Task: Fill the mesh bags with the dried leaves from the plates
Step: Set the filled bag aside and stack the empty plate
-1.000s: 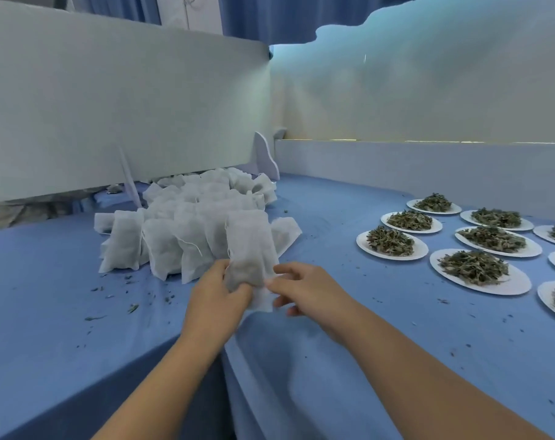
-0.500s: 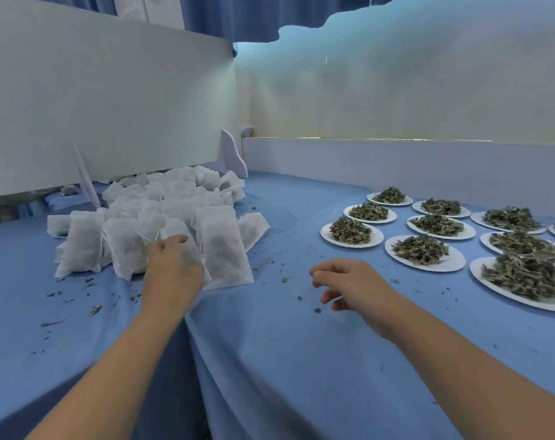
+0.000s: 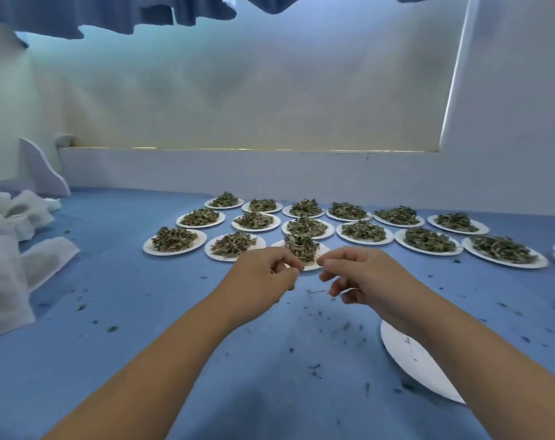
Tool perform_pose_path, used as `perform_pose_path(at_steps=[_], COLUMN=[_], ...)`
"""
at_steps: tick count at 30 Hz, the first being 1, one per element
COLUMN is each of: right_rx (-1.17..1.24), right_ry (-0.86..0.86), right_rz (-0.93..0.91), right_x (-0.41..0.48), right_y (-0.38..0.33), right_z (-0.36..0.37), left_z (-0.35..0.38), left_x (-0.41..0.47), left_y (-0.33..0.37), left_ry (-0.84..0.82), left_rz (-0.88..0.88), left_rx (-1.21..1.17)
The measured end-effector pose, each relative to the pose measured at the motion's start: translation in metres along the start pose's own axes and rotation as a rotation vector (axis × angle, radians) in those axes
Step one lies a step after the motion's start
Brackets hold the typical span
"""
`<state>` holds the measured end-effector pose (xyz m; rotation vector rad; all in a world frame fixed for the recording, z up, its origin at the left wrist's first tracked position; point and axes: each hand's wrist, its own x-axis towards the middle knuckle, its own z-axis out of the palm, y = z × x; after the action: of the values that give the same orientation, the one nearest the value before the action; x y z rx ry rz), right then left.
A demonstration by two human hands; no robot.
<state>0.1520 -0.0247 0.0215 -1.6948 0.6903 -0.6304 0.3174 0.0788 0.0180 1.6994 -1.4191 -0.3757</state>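
The fingers of the L hand are curled in, tips close to the thumb. The fingers of the R hand are curled too, w/ thumb & first finger almost meeting. Can't tell if either hand has hold of anything. Both hands hover side by side w/ a small gap between them, just at the rim of the near plate, which has a heap of dried leaves. More plates w/ leaves sit in rows behind it & to both sides. An empty plate lies partly under the R arm. The mesh bags, white & puffy, are piled far L, well apart from the hands. Small leaf bits lie scattered on the blue bench. A white wall stands behind.
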Motion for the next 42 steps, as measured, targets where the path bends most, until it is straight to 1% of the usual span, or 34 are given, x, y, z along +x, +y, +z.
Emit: perform_pose_path(at_steps=[3, 5, 7, 9, 10, 12, 15, 18, 19, 23, 26, 27, 29, 33, 35, 38, 42], right_rx=[-0.207, -0.367, -0.581, -0.782, -0.834, -0.836, -0.802, -0.680, -0.588, -0.047, 0.213, 0.269, 0.343, 0.466, 0.502, 0.546, 0.628], right_ry=[0.196, 0.324, 0.410, 0.421, 0.411, 0.406, 0.412, 0.472, 0.501, 0.640, 0.725, 0.759, 0.846, 1.027, 1.109, 1.229, 1.341], right_rz=[0.072, 0.145, 0.225, 0.310, 0.341, 0.358, 0.310, 0.292, 0.293, 0.328, 0.288, 0.270, 0.234, 0.184, 0.182, 0.189, 0.201], right_x=[-0.030, -0.048, -0.065, -0.079, -0.086, -0.095, -0.102, -0.104, -0.103, -0.098, -0.091, -0.088, -0.082, -0.068, -0.060, -0.052, -0.043], right_y=[0.020, 0.037, 0.055, 0.070, 0.076, 0.085, 0.092, 0.091, 0.089, 0.085, 0.084, 0.084, 0.086, 0.096, 0.105, 0.119, 0.126], right_z=[-0.065, -0.103, -0.132, -0.148, -0.153, -0.156, -0.153, -0.159, -0.166, -0.208, -0.249, -0.265, -0.299, -0.369, -0.397, -0.424, -0.437], left_z=[0.057, 0.089, 0.115, 0.132, 0.139, 0.147, 0.155, 0.160, 0.162, 0.187, 0.217, 0.227, 0.243, 0.262, 0.266, 0.265, 0.262], left_x=[0.017, 0.025, 0.030, 0.033, 0.034, 0.037, 0.041, 0.045, 0.049, 0.076, 0.101, 0.108, 0.121, 0.136, 0.140, 0.146, 0.144], left_y=[0.020, 0.027, 0.026, 0.024, 0.024, 0.024, 0.027, 0.033, 0.037, 0.065, 0.088, 0.092, 0.095, 0.078, 0.066, 0.058, 0.056], left_ry=[-0.166, -0.264, -0.327, -0.346, -0.346, -0.341, -0.335, -0.294, -0.275, -0.195, -0.163, -0.158, -0.165, -0.214, -0.230, -0.248, -0.292], left_rz=[-0.012, -0.075, -0.114, -0.112, -0.119, -0.138, -0.182, -0.218, -0.228, -0.278, -0.273, -0.272, -0.263, -0.219, -0.208, -0.210, -0.168], left_rx=[0.032, 0.091, 0.276, 0.443, 0.461, 0.432, 0.332, 0.149, 0.068, -0.301, -0.551, -0.594, -0.565, -0.339, -0.277, -0.278, -0.279])
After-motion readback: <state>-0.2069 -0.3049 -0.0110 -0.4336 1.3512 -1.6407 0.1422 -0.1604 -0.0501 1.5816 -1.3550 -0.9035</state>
